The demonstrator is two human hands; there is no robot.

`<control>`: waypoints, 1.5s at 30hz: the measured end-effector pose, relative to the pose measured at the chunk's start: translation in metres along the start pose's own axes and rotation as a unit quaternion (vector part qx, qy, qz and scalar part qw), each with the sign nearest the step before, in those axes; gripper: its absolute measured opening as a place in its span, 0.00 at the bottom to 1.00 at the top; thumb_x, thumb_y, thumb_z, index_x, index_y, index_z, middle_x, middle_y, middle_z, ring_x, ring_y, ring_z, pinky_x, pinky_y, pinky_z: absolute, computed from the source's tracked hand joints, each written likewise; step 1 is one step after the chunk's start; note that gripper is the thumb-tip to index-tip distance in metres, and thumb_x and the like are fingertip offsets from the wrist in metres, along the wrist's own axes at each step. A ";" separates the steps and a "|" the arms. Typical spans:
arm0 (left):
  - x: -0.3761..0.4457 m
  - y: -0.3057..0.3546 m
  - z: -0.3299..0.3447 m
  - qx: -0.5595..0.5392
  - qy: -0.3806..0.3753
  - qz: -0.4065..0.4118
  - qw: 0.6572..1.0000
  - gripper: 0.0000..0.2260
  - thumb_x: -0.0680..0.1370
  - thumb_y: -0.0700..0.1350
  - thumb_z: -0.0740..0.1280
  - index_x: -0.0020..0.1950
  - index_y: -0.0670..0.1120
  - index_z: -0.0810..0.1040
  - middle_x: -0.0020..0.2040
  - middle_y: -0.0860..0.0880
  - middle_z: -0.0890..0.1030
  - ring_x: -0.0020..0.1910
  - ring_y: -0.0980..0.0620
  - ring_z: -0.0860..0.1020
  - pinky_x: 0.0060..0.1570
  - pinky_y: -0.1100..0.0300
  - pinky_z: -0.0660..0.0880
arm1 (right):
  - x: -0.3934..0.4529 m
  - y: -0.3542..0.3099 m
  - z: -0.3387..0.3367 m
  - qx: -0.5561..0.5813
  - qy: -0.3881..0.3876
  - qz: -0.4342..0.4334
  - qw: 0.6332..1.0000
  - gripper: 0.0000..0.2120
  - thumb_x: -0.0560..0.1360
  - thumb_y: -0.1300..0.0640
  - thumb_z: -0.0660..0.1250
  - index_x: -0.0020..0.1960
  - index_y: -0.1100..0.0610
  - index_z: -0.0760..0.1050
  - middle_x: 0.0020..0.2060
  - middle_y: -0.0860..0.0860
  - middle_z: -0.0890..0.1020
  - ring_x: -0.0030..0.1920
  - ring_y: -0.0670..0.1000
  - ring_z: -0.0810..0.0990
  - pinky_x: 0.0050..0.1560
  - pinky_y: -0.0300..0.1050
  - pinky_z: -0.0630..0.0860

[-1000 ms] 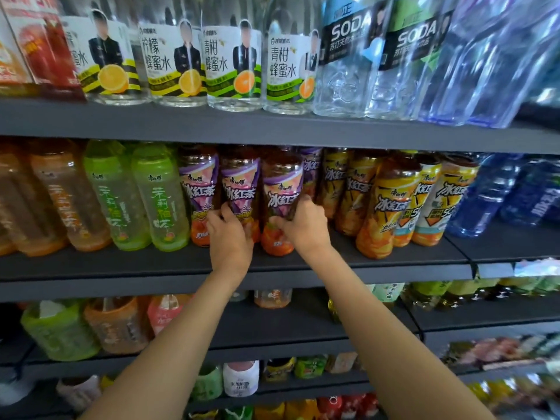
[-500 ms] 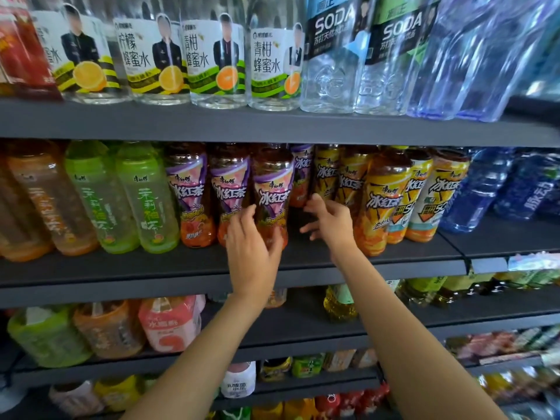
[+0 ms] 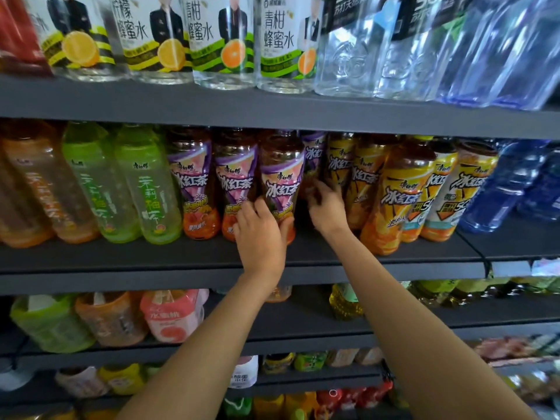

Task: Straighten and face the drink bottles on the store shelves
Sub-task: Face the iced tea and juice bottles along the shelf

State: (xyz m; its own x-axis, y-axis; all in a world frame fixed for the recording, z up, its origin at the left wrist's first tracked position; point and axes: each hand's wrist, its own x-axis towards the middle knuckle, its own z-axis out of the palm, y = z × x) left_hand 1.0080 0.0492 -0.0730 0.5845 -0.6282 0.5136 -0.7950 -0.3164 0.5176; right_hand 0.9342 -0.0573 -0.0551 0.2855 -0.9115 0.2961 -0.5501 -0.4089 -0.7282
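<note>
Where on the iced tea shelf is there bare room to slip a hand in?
A dark gap opens behind the right hand, between the purple-label bottle that the left hand grips and the yellow-label bottles. The shelf's front strip is bare. Elsewhere the bottles stand shoulder to shoulder.

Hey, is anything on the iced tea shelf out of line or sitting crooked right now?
Yes. One purple tea bottle sits set back behind the front row, in the gap beside the yellow bottles. The right hand reaches toward it; the left hand holds the front purple bottle.
</note>
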 end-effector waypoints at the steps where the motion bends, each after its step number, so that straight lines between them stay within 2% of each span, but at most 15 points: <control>1: 0.000 0.000 0.001 -0.004 0.004 0.000 1.000 0.25 0.77 0.54 0.64 0.68 0.39 0.66 0.64 0.40 0.69 0.64 0.42 0.68 0.59 0.51 0.66 | -0.007 -0.002 -0.007 -0.011 0.032 -0.011 0.999 0.19 0.79 0.62 0.59 0.70 0.59 0.67 0.71 0.58 0.61 0.67 0.59 0.69 0.64 0.43 0.64; 4: -0.007 0.005 0.004 -0.045 0.036 -0.033 0.998 0.24 0.75 0.50 0.69 0.66 0.39 0.69 0.61 0.39 0.71 0.62 0.41 0.69 0.58 0.50 0.66 | -0.026 -0.012 -0.032 -0.049 0.123 -0.077 0.988 0.16 0.76 0.63 0.63 0.64 0.62 0.71 0.67 0.59 0.66 0.55 0.61 0.76 0.53 0.50 0.73; 6: -0.015 0.012 0.005 -0.118 0.097 -0.054 0.987 0.22 0.72 0.43 0.72 0.62 0.39 0.71 0.59 0.38 0.71 0.60 0.40 0.70 0.57 0.49 0.67 | -0.038 -0.014 -0.049 -0.080 0.201 -0.129 0.968 0.14 0.75 0.62 0.65 0.59 0.64 0.71 0.62 0.61 0.68 0.46 0.60 0.77 0.41 0.51 0.76; 7: -0.021 0.016 0.006 -0.147 0.126 -0.041 0.980 0.20 0.71 0.40 0.72 0.60 0.39 0.71 0.57 0.38 0.71 0.58 0.41 0.70 0.57 0.50 0.67 | -0.043 -0.013 -0.057 -0.095 0.243 -0.147 0.954 0.13 0.74 0.62 0.66 0.57 0.65 0.71 0.60 0.62 0.70 0.44 0.60 0.77 0.34 0.49 0.74; 9: -0.030 0.026 0.007 -0.166 0.155 0.030 0.974 0.17 0.70 0.37 0.69 0.57 0.41 0.71 0.54 0.40 0.71 0.55 0.46 0.69 0.54 0.54 0.66 | -0.049 -0.008 -0.072 -0.111 0.283 -0.147 0.941 0.13 0.74 0.61 0.66 0.55 0.67 0.71 0.56 0.63 0.72 0.43 0.59 0.76 0.31 0.45 0.70; 12: -0.037 0.043 0.008 -0.155 0.133 0.116 0.972 0.14 0.69 0.35 0.67 0.54 0.41 0.72 0.51 0.42 0.73 0.51 0.47 0.69 0.51 0.53 0.68 | -0.052 0.003 -0.075 -0.134 0.208 -0.155 0.957 0.11 0.75 0.62 0.65 0.56 0.65 0.73 0.53 0.60 0.75 0.45 0.60 0.78 0.37 0.50 0.73; 14: -0.037 0.047 0.009 -0.155 0.127 0.115 0.973 0.15 0.69 0.34 0.68 0.54 0.41 0.73 0.50 0.42 0.73 0.51 0.46 0.70 0.50 0.52 0.69 | -0.053 0.003 -0.069 -0.136 0.157 -0.206 0.956 0.10 0.74 0.63 0.65 0.55 0.65 0.75 0.51 0.59 0.77 0.44 0.61 0.79 0.38 0.49 0.74; 16: -0.034 0.041 0.005 -0.168 0.137 0.090 0.972 0.15 0.69 0.35 0.69 0.54 0.41 0.73 0.51 0.42 0.72 0.51 0.46 0.70 0.50 0.54 0.67 | -0.046 -0.002 -0.063 -0.135 0.126 -0.236 0.954 0.13 0.75 0.63 0.65 0.58 0.65 0.75 0.54 0.59 0.77 0.46 0.61 0.79 0.41 0.51 0.77; 20: -0.020 0.013 -0.005 -0.150 0.150 0.046 0.976 0.19 0.69 0.43 0.74 0.55 0.39 0.72 0.53 0.39 0.73 0.53 0.41 0.71 0.53 0.55 0.65 | -0.007 -0.024 -0.049 -0.159 0.052 -0.191 0.967 0.27 0.77 0.60 0.63 0.73 0.62 0.60 0.72 0.57 0.63 0.64 0.59 0.73 0.57 0.55 0.74; 22: -0.013 0.002 -0.002 -0.105 0.136 0.035 0.984 0.25 0.68 0.49 0.75 0.58 0.39 0.71 0.55 0.39 0.72 0.56 0.39 0.71 0.54 0.50 0.67 | 0.012 -0.034 -0.038 -0.196 0.032 -0.158 0.967 0.33 0.77 0.60 0.62 0.77 0.59 0.49 0.77 0.54 0.52 0.64 0.58 0.73 0.56 0.52 0.73; 26: -0.006 -0.008 0.014 -0.031 0.128 0.020 0.991 0.35 0.67 0.58 0.74 0.66 0.40 0.69 0.59 0.39 0.71 0.59 0.39 0.69 0.55 0.45 0.67 | 0.041 -0.044 -0.021 -0.237 0.053 -0.103 0.965 0.36 0.77 0.65 0.58 0.77 0.60 0.40 0.77 0.53 0.43 0.62 0.59 0.75 0.50 0.50 0.73; 31: -0.001 -0.015 0.032 0.001 0.170 0.048 0.984 0.31 0.67 0.56 0.74 0.61 0.37 0.74 0.57 0.37 0.73 0.59 0.37 0.71 0.55 0.45 0.68 | 0.070 -0.056 -0.022 -0.253 0.068 -0.093 0.961 0.31 0.79 0.68 0.54 0.77 0.59 0.45 0.76 0.62 0.50 0.66 0.63 0.71 0.59 0.53 0.71; 36: 0.002 -0.014 0.032 0.012 0.159 0.042 0.986 0.30 0.65 0.56 0.74 0.58 0.37 0.73 0.56 0.38 0.73 0.58 0.37 0.71 0.55 0.44 0.68 | 0.086 -0.067 -0.022 -0.227 0.058 -0.056 0.971 0.28 0.80 0.65 0.53 0.77 0.59 0.47 0.72 0.64 0.59 0.67 0.64 0.69 0.62 0.54 0.70; 40: 0.003 -0.019 0.034 0.031 0.172 0.061 0.983 0.29 0.63 0.56 0.76 0.54 0.38 0.74 0.50 0.39 0.74 0.52 0.38 0.74 0.51 0.45 0.71 | 0.089 -0.066 -0.017 -0.211 0.068 -0.059 0.973 0.29 0.79 0.66 0.56 0.77 0.55 0.50 0.72 0.64 0.58 0.63 0.62 0.73 0.58 0.52 0.72; 45: 0.002 -0.018 0.034 0.028 0.169 0.054 0.984 0.29 0.63 0.56 0.75 0.54 0.38 0.74 0.49 0.40 0.74 0.51 0.39 0.73 0.50 0.45 0.71 | 0.085 -0.057 -0.016 -0.177 0.095 -0.112 0.973 0.33 0.76 0.62 0.64 0.76 0.53 0.52 0.70 0.65 0.59 0.57 0.66 0.76 0.52 0.53 0.74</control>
State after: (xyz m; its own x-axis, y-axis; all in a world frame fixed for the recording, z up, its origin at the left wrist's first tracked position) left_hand 1.0181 0.0298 -0.1049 0.5086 -0.3911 0.7670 -0.8580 -0.3043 0.4138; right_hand 0.9770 -0.1120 0.0215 0.2970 -0.7762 0.5561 -0.7366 -0.5569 -0.3838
